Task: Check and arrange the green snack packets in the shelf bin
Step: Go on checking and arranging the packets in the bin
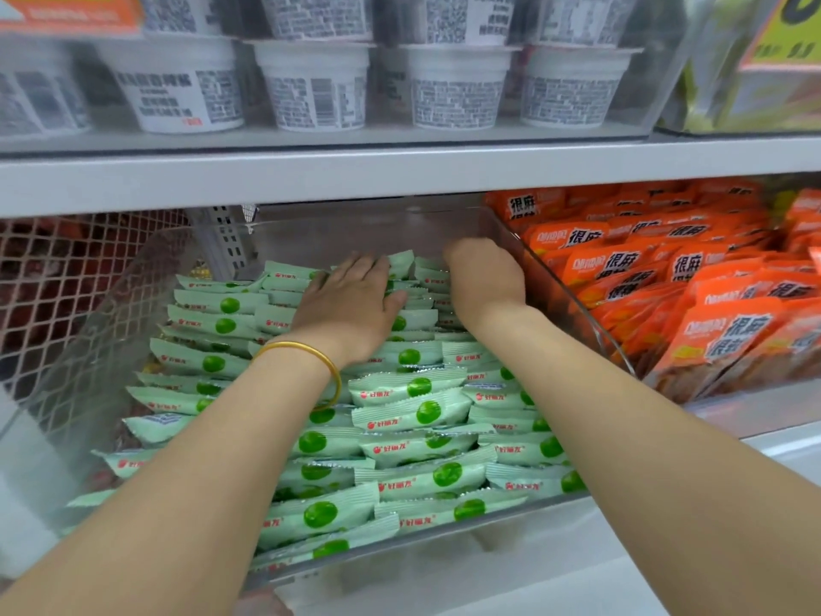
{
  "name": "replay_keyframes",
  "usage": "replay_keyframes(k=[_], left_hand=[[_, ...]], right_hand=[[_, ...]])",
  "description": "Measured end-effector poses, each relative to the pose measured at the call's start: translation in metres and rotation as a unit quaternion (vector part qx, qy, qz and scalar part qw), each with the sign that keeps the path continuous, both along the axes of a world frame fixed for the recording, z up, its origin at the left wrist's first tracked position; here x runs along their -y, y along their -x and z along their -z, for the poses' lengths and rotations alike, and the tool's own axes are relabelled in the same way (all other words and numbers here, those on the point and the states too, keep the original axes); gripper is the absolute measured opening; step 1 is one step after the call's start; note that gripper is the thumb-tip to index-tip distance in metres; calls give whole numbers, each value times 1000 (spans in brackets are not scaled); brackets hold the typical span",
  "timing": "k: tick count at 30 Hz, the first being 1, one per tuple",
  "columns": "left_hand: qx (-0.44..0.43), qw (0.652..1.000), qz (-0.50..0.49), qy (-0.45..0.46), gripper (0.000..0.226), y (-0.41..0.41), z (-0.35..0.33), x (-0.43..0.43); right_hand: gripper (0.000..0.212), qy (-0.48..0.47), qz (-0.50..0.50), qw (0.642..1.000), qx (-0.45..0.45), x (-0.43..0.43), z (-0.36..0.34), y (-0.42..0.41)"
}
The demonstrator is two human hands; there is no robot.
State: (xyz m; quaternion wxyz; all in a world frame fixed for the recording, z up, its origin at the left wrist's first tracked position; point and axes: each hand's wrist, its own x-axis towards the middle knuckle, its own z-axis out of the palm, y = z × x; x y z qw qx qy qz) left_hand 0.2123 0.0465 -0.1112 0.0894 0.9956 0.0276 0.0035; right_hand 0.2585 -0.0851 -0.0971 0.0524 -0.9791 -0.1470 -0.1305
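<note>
Several pale green snack packets [411,413] with a dark green dot lie in rows inside a clear plastic shelf bin [448,529]. My left hand [351,304], with a gold bangle on the wrist, lies flat with straight fingers on the packets at the back of the bin. Beside it, my right hand [484,277] reaches to the back right of the bin with its fingers bent down among the packets. The right fingertips are hidden, so I cannot tell whether they hold a packet.
A clear bin [577,304] of orange snack packets [693,313] stands directly to the right. A white wire mesh [84,277] borders the left. The grey shelf board [400,171] overhead carries white cups [315,82], leaving a low gap above the green packets.
</note>
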Motion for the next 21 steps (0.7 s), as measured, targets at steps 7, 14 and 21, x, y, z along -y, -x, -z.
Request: replay_keyframes(k=[7,14,21], left_hand=[[-35,999,-15,-1,57,6,1,0],[-44,999,-18,-11,57,1,6,0],[-16,999,-40,13,57,29,-15,3]], right_hand=[[43,-38,-37,994,-93,9,3,16],[56,-43,-49,981,-184,6,20,3],[42,-135,-83,982,-103,28,0,39]])
